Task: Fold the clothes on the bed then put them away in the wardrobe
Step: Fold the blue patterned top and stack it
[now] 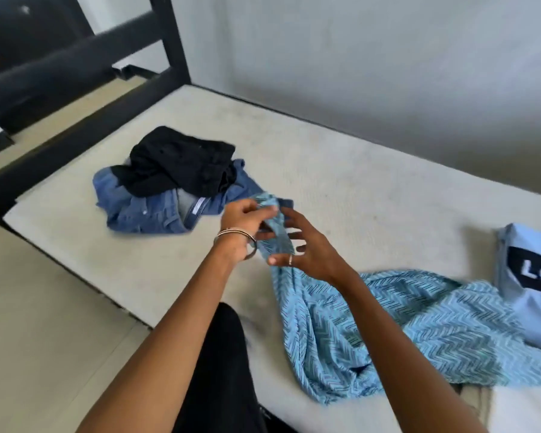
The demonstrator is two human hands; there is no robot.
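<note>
A light blue zigzag-patterned garment (pixel 388 326) lies crumpled across the near part of the bare mattress (pixel 341 170). My left hand (pixel 241 226), with bangles at the wrist, pinches its lifted upper end. My right hand (pixel 300 245), a ring on one finger, holds the same strip of cloth just below, thumb under it and fingers spread. Further back lie blue jeans (pixel 144 210) with a black garment (pixel 181 164) heaped on top. A folded pale blue shirt (pixel 531 276) with a dark printed panel sits at the right edge.
A black bed frame (pixel 75 73) rises at the head end on the left. A grey wall (pixel 388 57) runs along the bed's far side. Pale floor (pixel 44 323) lies to the left of the mattress. My dark trouser leg (pixel 225 370) shows below my arms.
</note>
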